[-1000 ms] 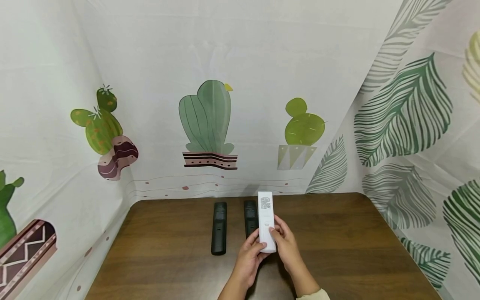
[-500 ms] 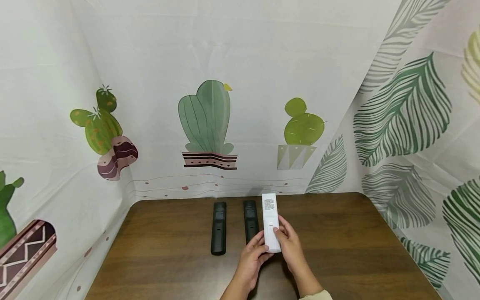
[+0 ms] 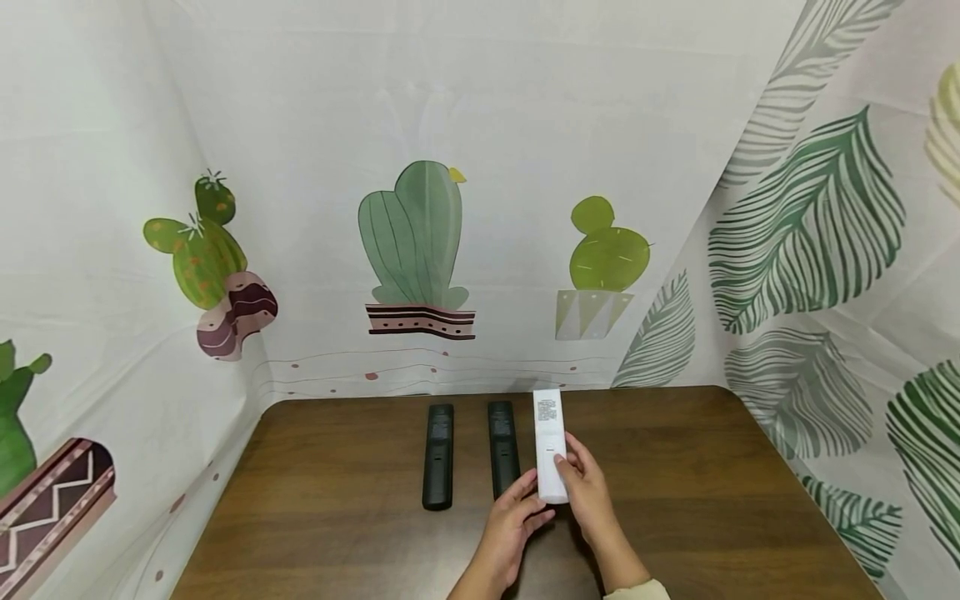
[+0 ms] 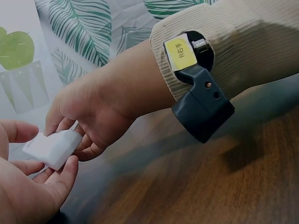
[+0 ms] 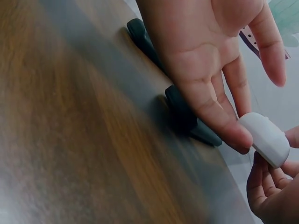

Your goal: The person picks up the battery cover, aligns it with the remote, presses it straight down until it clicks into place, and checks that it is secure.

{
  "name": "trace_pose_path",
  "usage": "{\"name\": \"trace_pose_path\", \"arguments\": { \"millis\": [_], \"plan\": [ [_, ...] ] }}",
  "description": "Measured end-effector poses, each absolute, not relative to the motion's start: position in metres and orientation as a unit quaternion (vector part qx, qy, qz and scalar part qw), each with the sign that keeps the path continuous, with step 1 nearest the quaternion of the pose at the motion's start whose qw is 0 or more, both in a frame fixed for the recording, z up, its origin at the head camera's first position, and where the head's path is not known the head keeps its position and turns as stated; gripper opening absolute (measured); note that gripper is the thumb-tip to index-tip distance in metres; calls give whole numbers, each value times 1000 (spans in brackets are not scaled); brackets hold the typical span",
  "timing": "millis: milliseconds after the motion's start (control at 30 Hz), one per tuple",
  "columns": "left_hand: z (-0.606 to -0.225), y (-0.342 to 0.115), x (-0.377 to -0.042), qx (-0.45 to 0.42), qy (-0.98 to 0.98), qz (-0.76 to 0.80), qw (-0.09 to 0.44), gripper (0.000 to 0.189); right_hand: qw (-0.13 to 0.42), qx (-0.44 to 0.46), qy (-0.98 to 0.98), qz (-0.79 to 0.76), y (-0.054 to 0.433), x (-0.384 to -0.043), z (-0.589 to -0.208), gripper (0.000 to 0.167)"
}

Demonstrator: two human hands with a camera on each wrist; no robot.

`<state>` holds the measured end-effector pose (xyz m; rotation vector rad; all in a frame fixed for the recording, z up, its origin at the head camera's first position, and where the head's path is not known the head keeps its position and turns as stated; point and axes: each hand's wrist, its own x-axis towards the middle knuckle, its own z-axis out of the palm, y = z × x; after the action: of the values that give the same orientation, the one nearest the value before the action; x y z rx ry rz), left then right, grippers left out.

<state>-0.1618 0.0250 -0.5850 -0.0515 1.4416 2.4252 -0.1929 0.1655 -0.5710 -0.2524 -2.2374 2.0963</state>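
Observation:
A white remote control is raised over the table, its back with a printed label turned up. My right hand grips its right side, thumb lying on the back face. At the remote's lower left, my left hand has loosely extended fingers touching near its lower end. In the left wrist view, the left thumb stands off the white remote. The right wrist view shows the left fingertips at the remote's rounded end. Just left of the hands lies a black remote control, its lower end beside the left fingers.
Another black remote control lies farther left, parallel to the first. Both rest on the brown wooden table. A white cloth backdrop printed with cacti and leaves rises behind the table and along its sides.
The white remote and both hands have shifted right, away from the black remote. The left thumb, earlier on the white remote, has lifted off it, and the left hand has slipped lower.

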Motion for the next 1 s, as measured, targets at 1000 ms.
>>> {"name": "trace_pose_path", "arguments": {
  "millis": [1000],
  "plan": [
    [-594,36,-155,5,545,819,177,61,39,-104,-746,657,181,-205,-587,51]
  ]
}}
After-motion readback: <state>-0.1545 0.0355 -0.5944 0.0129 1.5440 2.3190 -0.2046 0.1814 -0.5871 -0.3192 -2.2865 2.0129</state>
